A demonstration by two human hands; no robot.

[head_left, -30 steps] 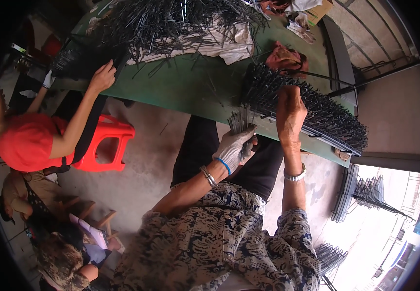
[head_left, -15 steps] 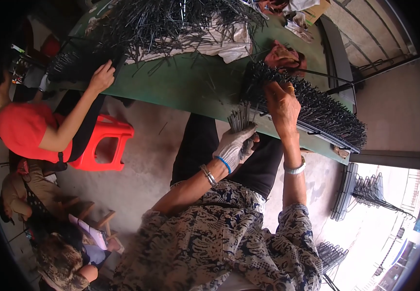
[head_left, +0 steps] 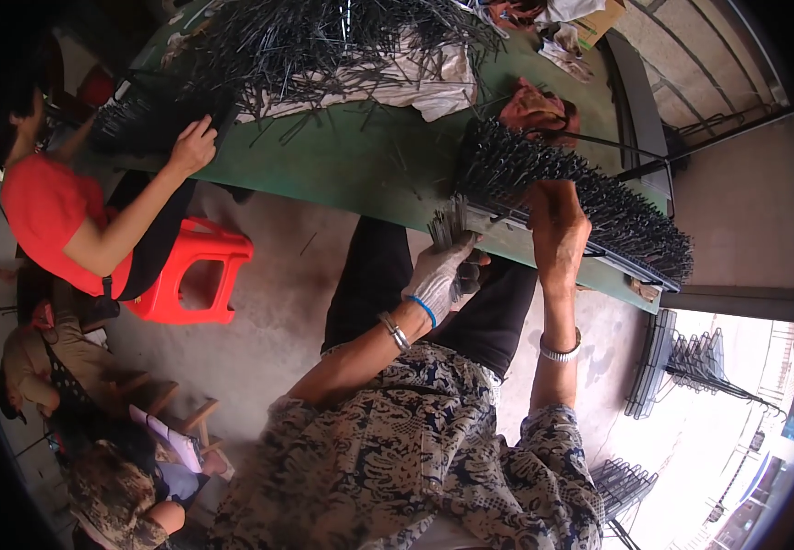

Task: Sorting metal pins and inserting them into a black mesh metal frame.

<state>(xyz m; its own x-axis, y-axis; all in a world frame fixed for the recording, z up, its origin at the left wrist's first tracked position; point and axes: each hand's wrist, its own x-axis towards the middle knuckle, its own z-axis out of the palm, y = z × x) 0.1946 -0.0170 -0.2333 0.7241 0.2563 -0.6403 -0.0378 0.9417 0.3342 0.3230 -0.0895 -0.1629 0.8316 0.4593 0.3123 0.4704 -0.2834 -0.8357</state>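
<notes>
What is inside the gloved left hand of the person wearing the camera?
The gloved left hand holds a bundle of thin greyish rods, whose upper ends stick out above it. The hand hides their lower parts, so whether anything else is inside cannot be seen.

A green table (head_left: 323,165) is spread across the upper frame. At top centre, a pale cloth (head_left: 447,78) is strewn with black rods (head_left: 296,46) — toward the right, a red rag (head_left: 534,108) is laid beside a packed rack (head_left: 626,206).
</notes>
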